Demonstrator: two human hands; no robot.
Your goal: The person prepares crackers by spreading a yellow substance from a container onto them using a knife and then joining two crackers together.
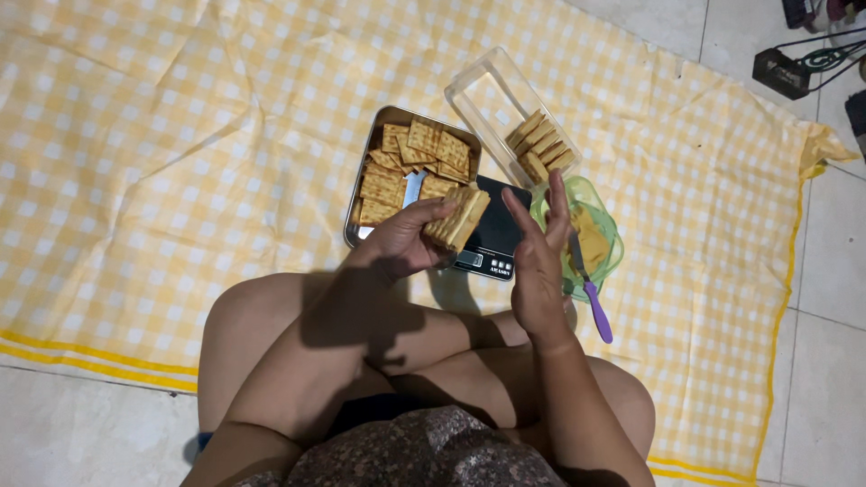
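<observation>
The left hand [401, 242] pinches a small stack of crackers [457, 217] between thumb and fingers, holding it up over the black kitchen scale [496, 236], near the middle of the view. The right hand [537, 261] is just beside the stack, at about 3 o'clock from it, with its fingers spread and straight, holding nothing. It looks like the work is partway done. A row of finished cracker stacks [539, 145] already stands in the clear plastic box [492, 99] at about 1 o'clock from the hands, and most of that box is bare. Many loose crackers [406, 162] lie in the metal tray [361, 194] at about 11 o'clock, so there seems to be plenty left. The green bowl [606, 203] at 3 o'clock has yellow spread [591, 243] in it, and a knife with a purple handle [595, 309] leans in the bowl. Everything sits on a yellow and white checked cloth [180, 135] laid on a pale tiled floor [830, 343]. The person sits cross-legged on the cloth. A dark metal stand [794, 65] is at the far 2 o'clock corner.
</observation>
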